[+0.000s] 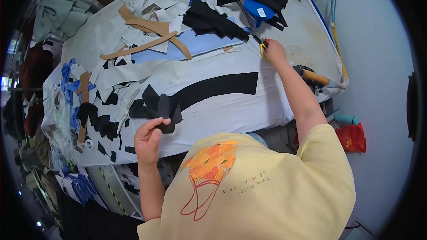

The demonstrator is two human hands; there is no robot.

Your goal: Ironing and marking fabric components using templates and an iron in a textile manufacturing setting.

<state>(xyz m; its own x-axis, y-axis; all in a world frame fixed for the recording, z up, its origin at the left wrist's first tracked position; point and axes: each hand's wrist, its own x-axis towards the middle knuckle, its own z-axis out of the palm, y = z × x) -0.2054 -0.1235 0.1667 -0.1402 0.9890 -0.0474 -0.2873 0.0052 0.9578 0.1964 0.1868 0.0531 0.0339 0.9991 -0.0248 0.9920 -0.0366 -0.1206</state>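
Apparently, cutting is partly done: the left hand (149, 140) pinches black fabric (163, 106), the right hand (276, 53) grips scissors (261, 41), and a curved strip (218, 87) lies whole.

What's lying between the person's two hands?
In the head view, a curved black strip on white cloth lies between the left hand and right hand.

A pale yellow T-shirt (289, 186) covers the torso, its short sleeves (322, 149) loose around the arms. Toward the left, it bears a print (212, 162) of rounded orange and yellow shapes in red-edged netting, with thin red loops nearer; to the right runs small, mostly dark lettering (247, 185). Both hands (275, 52) are bare.
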